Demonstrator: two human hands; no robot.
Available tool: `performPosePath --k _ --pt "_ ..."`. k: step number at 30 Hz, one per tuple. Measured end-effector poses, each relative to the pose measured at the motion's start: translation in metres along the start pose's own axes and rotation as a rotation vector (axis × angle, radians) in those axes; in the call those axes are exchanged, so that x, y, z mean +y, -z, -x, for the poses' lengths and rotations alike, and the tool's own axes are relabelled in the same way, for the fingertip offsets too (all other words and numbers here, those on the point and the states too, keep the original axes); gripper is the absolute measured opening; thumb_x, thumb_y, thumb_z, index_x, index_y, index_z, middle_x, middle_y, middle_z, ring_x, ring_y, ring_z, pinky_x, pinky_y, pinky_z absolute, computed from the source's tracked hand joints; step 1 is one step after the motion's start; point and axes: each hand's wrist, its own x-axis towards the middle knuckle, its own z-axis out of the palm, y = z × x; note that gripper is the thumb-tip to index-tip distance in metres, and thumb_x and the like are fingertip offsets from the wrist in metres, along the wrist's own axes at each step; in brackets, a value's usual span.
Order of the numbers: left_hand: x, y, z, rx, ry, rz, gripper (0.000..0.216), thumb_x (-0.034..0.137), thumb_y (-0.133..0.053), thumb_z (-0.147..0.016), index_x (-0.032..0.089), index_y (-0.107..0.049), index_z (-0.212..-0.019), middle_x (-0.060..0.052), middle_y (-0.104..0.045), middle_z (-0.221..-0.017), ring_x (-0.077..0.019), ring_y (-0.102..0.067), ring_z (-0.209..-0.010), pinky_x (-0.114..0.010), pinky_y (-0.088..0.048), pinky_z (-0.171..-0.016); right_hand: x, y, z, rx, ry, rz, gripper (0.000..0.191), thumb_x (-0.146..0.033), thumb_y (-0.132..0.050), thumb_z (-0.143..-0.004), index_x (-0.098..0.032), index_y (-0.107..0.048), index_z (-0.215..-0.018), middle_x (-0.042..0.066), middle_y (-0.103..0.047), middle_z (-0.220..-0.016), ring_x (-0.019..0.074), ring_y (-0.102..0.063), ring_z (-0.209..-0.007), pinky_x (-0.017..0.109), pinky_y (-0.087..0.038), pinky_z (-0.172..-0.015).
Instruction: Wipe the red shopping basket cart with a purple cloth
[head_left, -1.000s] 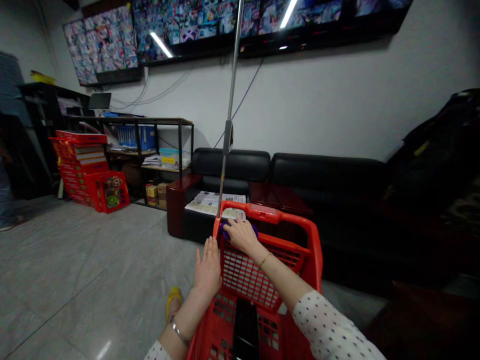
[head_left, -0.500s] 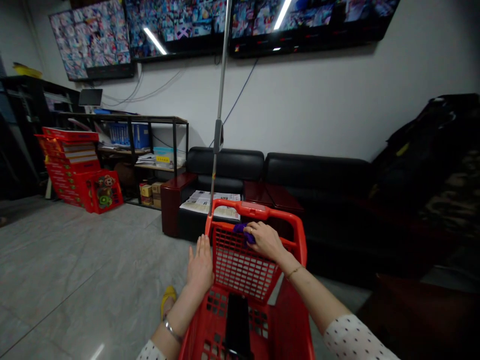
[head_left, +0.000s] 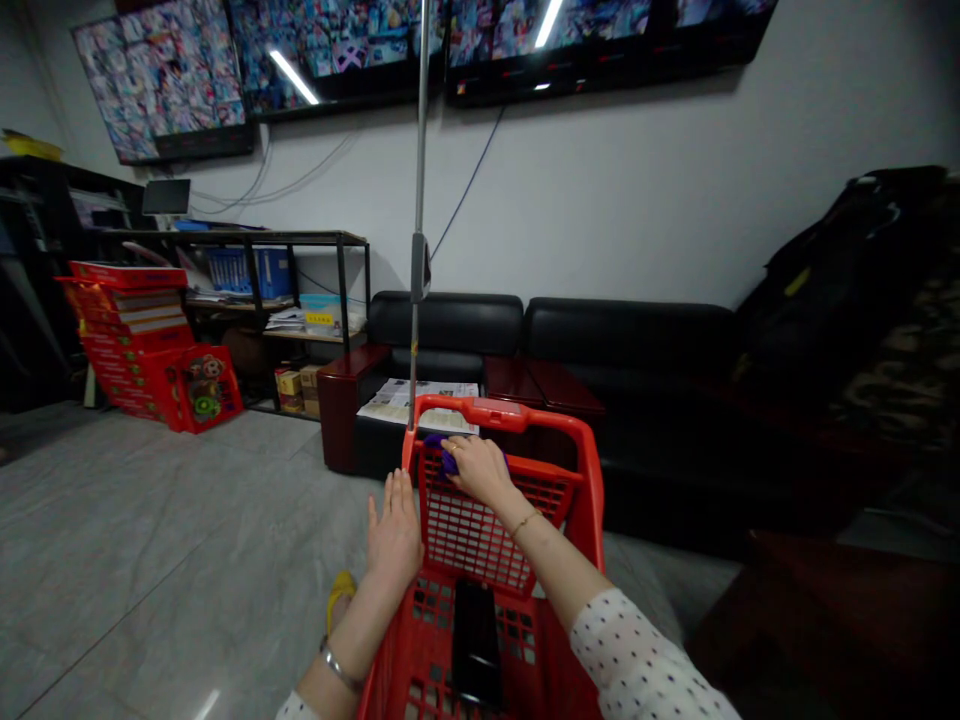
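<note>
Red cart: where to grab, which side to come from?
Probably mid-span on the raised handle bar, from above: an open gap beneath leaves room to wrap around it, and the metal pole stands clear, at the left end.

White sleeves [head_left: 637,655], dotted dark! Silver bangle [head_left: 340,669] on the left wrist [head_left: 366,622], fine gold bracelet [head_left: 523,521] on the right, and there's a ring [head_left: 454,447] on the right hand [head_left: 481,468], a yellow shoe [head_left: 342,586] below!
</note>
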Motion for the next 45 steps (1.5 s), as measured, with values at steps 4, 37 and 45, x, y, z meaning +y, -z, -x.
performPosePath --k 4,37,45 --pt "0.0 0.0 -0.001 -0.001 -0.007 0.023 0.1 0.006 -0.05 -0.069 0.01 0.003 -0.153 -0.023 -0.019 -0.159 -0.0313 -0.019 -0.148 -0.057 -0.029 -0.113 0.036 -0.003 0.045 0.076 -0.115 0.069 0.047 -0.039 -0.061 -0.086 -0.031 -0.056 -0.131 0.006 -0.058 -0.134 0.0246 -0.056 -0.103 0.04 -0.038 -0.094" --pt "0.002 -0.002 -0.003 0.014 0.007 0.016 0.103 0.003 -0.051 -0.065 0.006 0.003 -0.153 -0.024 -0.019 -0.158 -0.0296 -0.017 -0.148 -0.052 -0.028 -0.116 -0.041 -0.008 -0.031 0.059 0.04 0.001 0.034 -0.04 -0.058 -0.088 -0.02 -0.064 -0.115 0.009 -0.066 -0.115 0.0248 -0.056 -0.104 0.032 -0.048 -0.081" --pt "0.005 0.006 -0.002 -0.037 0.014 -0.04 0.09 0.003 -0.043 -0.071 0.009 -0.009 -0.153 -0.02 -0.019 -0.16 -0.0279 -0.02 -0.148 -0.056 -0.029 -0.114 -0.001 -0.003 0.006 0.03 0.088 -0.009 0.036 -0.035 -0.055 -0.089 -0.029 -0.063 -0.124 0.003 -0.057 -0.137 0.0226 -0.056 -0.106 0.032 -0.049 -0.082"
